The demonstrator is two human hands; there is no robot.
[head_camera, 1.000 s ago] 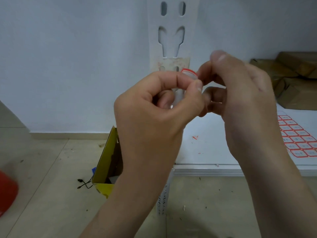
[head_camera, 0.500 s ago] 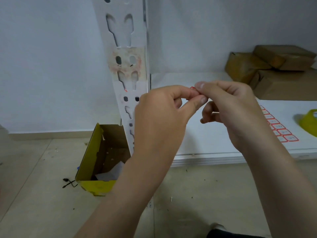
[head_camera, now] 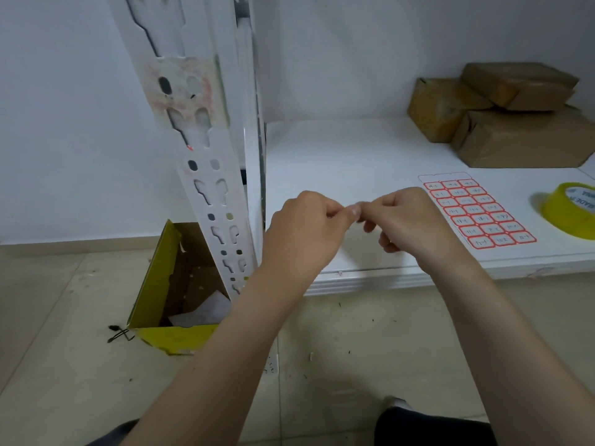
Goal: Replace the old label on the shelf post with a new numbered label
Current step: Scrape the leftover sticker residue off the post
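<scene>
White wall, white shelf (head_camera: 338, 156), and your hands lowered from the post to just above the shelf's front edge

A second ago you were picking at a red-edged scrap level with the shelf post's (head_camera: 206, 175) stained residue patch (head_camera: 183, 91); now your left hand (head_camera: 306, 226) and right hand (head_camera: 409, 217) meet fingertip to fingertip, both pinched shut on something too small to make out, probably that peeled scrap. The old label seems off, so fetching a new one comes next: the numbered label sheet (head_camera: 476, 210) lies on the shelf just beside your right hand
</scene>
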